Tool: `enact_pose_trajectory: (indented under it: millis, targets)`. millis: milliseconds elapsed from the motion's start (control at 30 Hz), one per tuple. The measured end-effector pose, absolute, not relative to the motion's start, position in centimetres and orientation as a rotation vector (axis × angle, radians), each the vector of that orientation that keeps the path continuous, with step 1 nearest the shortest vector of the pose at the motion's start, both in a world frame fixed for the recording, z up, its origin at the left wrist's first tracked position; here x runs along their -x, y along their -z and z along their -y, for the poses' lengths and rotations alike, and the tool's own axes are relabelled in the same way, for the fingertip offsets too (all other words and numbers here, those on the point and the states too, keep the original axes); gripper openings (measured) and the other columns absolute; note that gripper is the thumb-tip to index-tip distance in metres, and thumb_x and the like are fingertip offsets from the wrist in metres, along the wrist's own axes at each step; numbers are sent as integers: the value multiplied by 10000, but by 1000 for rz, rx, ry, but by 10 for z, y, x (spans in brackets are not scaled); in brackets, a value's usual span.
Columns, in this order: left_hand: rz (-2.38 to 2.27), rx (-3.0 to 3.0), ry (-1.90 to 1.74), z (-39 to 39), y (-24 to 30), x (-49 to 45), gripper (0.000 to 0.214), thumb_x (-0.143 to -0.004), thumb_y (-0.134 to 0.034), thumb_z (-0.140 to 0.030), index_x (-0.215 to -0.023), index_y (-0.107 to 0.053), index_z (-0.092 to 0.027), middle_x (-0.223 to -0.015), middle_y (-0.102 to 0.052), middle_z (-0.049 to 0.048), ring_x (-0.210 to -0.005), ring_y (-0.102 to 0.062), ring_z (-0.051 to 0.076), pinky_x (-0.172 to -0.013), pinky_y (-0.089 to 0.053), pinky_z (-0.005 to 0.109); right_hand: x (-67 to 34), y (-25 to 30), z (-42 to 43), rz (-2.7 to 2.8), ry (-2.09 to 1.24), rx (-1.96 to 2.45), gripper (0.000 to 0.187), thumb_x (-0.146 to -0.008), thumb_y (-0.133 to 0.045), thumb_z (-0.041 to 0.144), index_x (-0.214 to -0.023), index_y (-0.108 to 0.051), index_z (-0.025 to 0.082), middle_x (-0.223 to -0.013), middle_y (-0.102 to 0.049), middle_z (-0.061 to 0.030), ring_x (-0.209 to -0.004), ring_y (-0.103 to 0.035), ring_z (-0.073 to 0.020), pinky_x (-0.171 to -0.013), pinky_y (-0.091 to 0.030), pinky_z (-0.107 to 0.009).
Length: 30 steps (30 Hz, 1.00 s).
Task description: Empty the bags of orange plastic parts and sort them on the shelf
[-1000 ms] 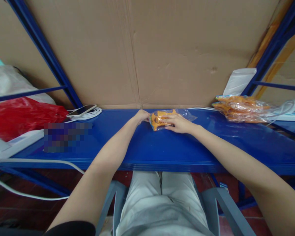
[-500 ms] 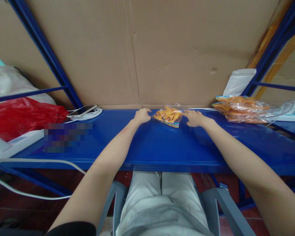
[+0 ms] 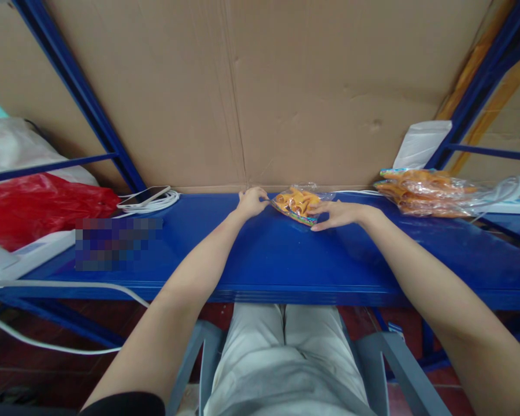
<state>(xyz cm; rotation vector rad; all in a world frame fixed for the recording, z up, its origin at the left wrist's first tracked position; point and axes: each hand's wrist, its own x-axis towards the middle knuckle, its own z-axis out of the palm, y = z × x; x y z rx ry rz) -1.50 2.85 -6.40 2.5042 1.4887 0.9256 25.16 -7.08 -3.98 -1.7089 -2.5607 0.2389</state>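
A small clear plastic bag of orange pieces (image 3: 297, 202) lies on the blue shelf (image 3: 260, 254) near the cardboard back wall. My left hand (image 3: 251, 203) is curled at the bag's left edge, pinching its corner. My right hand (image 3: 338, 214) rests at the bag's right side with fingers stretched toward it, fingertips touching the plastic.
A pile of similar orange bags (image 3: 420, 190) lies at the right. A phone (image 3: 144, 195) with a coiled white cable (image 3: 158, 203) sits at the left, beside a red plastic bag (image 3: 39, 205). A white packet (image 3: 422, 143) leans at the right upright. Cardboard (image 3: 260, 92) closes the back.
One second ago my right hand lay flat over the bag. It lifted off to the right, the bag turned and settled farther back, and now my right fingers reach back to its edge.
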Motion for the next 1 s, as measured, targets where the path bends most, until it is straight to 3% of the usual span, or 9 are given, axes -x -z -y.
enact_pose_trajectory:
  millis: [100,200,300,433,533,767,1000]
  targets:
    - [-1398,-2302,-1105,-35,61,12,59,-772,-731,-180,-743,-762,-221,-1109,-769,52,-1158,-661,241,-1067,-453,407,-250,42,68,2536,-161,1675,558,-822,-689,527,-1322,-709,281,-1399,-656,-64,-1370,-533,-349,-1156,-380,-532]
    - [-1323,-2133,-1202,-36,56,9,52,-758,-716,-142,-746,-750,-180,-992,-780,72,-1016,-701,211,-977,-507,340,-248,44,64,2539,-152,1549,324,-830,-689,452,-1061,-815,263,-1163,-774,-60,-1134,-691,-309,-1021,-500,-434]
    - [-1322,-2018,-1232,-30,49,4,45,-765,-700,-129,-736,-720,-157,-844,-765,59,-863,-701,178,-871,-529,292,-248,44,61,2523,-101,1483,177,-814,-695,364,-843,-820,242,-952,-803,-40,-943,-730,-263,-887,-540,-345]
    - [-1324,-1906,-1234,-23,39,-2,137,-783,-687,-112,-666,-644,-169,-632,-675,7,-698,-668,142,-745,-521,243,-258,34,60,2404,30,1503,170,-811,-632,249,-777,-797,228,-850,-789,-6,-864,-719,-225,-806,-531,-302]
    - [-1281,-1823,-1213,-21,30,-7,179,-812,-676,-98,-662,-610,-170,-555,-616,-14,-607,-647,117,-681,-512,216,-270,18,58,2197,104,1540,208,-810,-585,204,-769,-788,206,-852,-785,-36,-839,-714,-219,-787,-527,-298]
    - [-1196,-1689,-1250,-21,4,-27,124,-904,-641,-130,-786,-612,-151,-581,-610,-16,-567,-683,107,-626,-529,194,-287,-7,35,1701,-30,1543,181,-842,-651,311,-827,-746,158,-632,-689,-52,-644,-697,-218,-707,-578,-355]
    - [-1148,-1612,-1328,-24,-10,-53,115,-933,-620,-127,-835,-567,-153,-899,-708,27,-684,-725,94,-558,-503,135,-294,-7,-7,1337,-316,1349,130,-872,-677,263,-829,-575,194,-650,-585,-23,-638,-717,-228,-616,-617,-383]
